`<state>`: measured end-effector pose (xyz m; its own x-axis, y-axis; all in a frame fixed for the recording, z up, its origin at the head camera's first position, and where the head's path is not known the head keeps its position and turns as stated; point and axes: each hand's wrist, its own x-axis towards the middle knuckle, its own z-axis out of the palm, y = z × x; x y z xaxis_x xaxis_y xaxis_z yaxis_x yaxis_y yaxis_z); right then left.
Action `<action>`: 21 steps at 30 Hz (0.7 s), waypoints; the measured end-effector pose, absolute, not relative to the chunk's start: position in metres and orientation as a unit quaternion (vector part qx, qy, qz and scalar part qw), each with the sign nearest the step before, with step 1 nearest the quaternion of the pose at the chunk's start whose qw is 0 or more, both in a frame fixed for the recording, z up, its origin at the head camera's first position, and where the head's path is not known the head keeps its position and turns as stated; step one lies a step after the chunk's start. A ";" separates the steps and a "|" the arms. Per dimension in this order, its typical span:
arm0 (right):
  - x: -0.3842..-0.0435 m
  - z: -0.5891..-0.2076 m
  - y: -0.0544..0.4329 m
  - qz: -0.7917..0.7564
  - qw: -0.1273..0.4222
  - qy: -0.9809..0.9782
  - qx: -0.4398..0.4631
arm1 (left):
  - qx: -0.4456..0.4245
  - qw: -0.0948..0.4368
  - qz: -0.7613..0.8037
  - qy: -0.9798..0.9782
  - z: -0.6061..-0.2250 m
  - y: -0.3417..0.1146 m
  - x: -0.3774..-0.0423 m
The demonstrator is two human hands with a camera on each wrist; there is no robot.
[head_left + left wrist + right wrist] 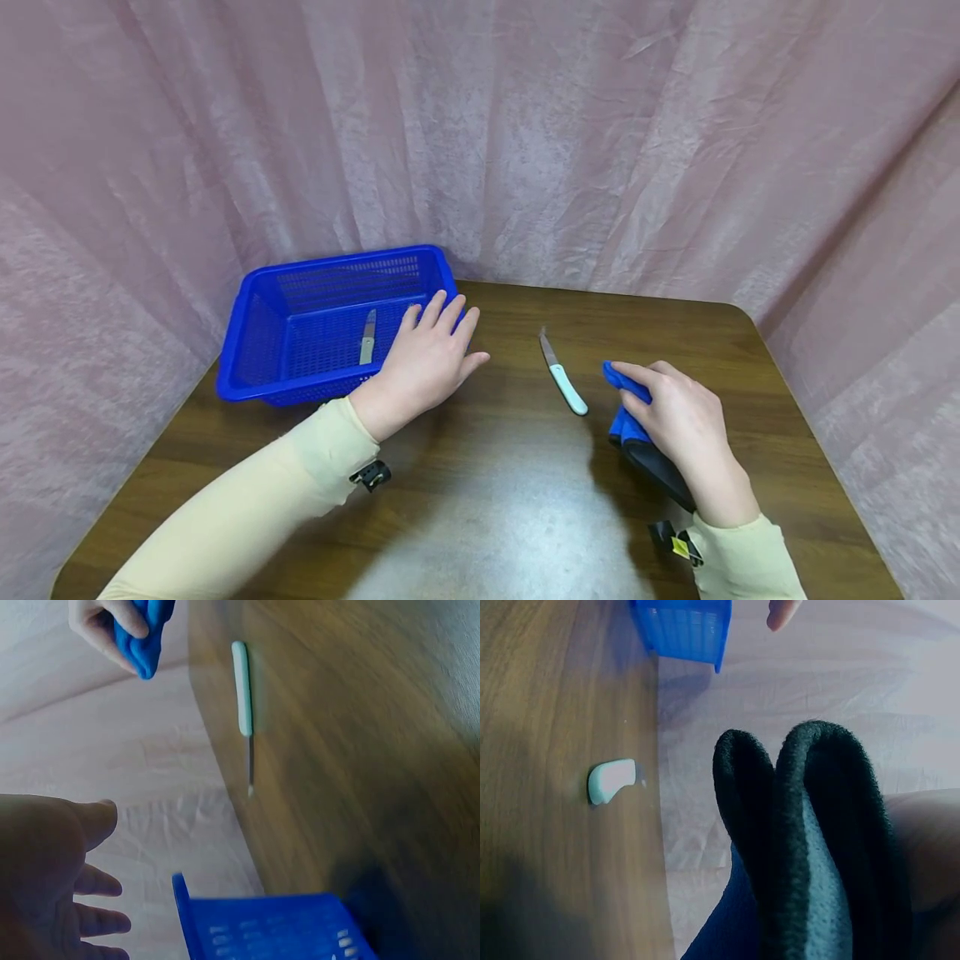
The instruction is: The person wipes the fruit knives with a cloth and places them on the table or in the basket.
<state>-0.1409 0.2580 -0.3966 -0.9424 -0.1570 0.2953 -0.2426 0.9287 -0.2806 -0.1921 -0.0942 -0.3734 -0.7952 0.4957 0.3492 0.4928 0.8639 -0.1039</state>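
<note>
My left hand (426, 360) hovers with spread fingers over the right front corner of a blue plastic basket (258, 387), holding nothing. Inside the basket lies a small knife (367, 340) with a pale green handle. A second knife with a mint handle (567, 389) rests on the table between my hands, blade pointing toward the back. My right hand (686, 417) pinches a folded blue cloth with dark edging (630, 425) between thumb and fingers, to the right of that knife. In the right wrist view the cloth's folded dark border (780, 825) fills the foreground.
The brown wooden table (495, 517) has a rounded far right corner. Pink curtains (525, 142) hang close behind it and along both sides. The basket stands at the table's back left, near the curtain.
</note>
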 end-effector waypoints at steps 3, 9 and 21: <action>-0.140 -0.397 0.260 0.159 0.132 -0.973 0.098 | -0.266 0.178 0.004 -0.947 -0.375 -0.086 -0.190; -0.137 -0.399 0.263 0.158 0.127 -0.975 0.090 | -0.283 0.170 0.013 -0.944 -0.379 -0.070 -0.185; -0.133 -0.402 0.266 0.161 0.134 -0.974 0.088 | -0.309 0.139 0.023 -0.941 -0.391 -0.037 -0.176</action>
<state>-0.1333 0.2656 -0.4020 -0.9485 -0.1289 0.2893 -0.2154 0.9322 -0.2908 -0.1759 -0.0371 -0.3909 -0.7708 0.5870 0.2476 0.5743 0.8085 -0.1287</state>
